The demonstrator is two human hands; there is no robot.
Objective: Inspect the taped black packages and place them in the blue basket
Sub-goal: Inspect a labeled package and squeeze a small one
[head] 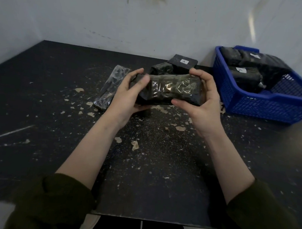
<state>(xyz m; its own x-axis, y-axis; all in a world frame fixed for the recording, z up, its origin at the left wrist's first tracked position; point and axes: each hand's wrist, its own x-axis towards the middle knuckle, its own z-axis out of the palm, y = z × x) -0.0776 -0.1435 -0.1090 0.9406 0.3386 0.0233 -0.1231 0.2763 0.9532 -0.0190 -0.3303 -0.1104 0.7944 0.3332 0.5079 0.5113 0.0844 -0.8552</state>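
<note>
Your left hand [130, 92] and right hand [203, 104] each grip an end of the taped black package [170, 88], held above the table [142, 168], whose near edge runs under your forearms. The blue basket [255, 111] sits just right of it, its right corner cut off; 3 loose packages [110, 87] lie behind, partly hidden by your hands.

I get just 1 view: the head camera, above and behind the left hand [128, 96] and right hand [204, 104], close in, facing forward and down over the table [39, 96] toward the wall [100, 16] beyond them.
</note>
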